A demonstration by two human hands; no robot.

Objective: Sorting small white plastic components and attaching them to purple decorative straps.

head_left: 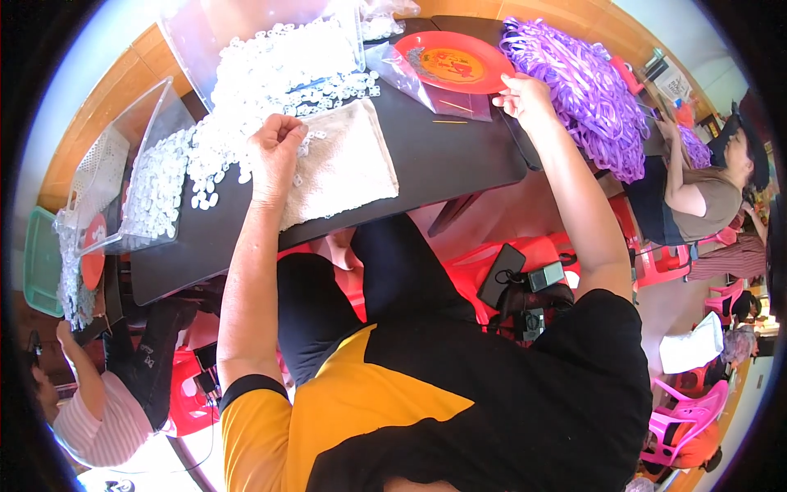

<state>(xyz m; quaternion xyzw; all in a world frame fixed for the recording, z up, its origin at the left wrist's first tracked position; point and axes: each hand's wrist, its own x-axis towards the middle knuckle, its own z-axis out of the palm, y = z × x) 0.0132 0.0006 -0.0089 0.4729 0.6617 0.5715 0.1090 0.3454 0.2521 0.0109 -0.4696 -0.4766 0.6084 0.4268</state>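
My left hand point(277, 152) hovers over the near edge of a pile of small white plastic pieces point(270, 66), beside a cream cloth point(352, 164). Its thumb and fingers are pinched together; whatever is between them is too small to make out. A few white pieces lie on the cloth near the fingertips. Off to the right, my right hand point(523, 97) is at the rim of a red plate point(484, 70) with a printed yellow middle. Its fingers are drawn together, and I cannot see what they grip. Small greyish bits rest on the plate's left side.
A clear bin point(156, 176) of white pieces stands at the left. Beyond the right hand lies a heap of purple ribbon point(578, 90). Thin yellow sticks point(449, 122) and a clear plastic bag point(393, 70) lie on the dark table point(459, 160). Other people sit on both sides.
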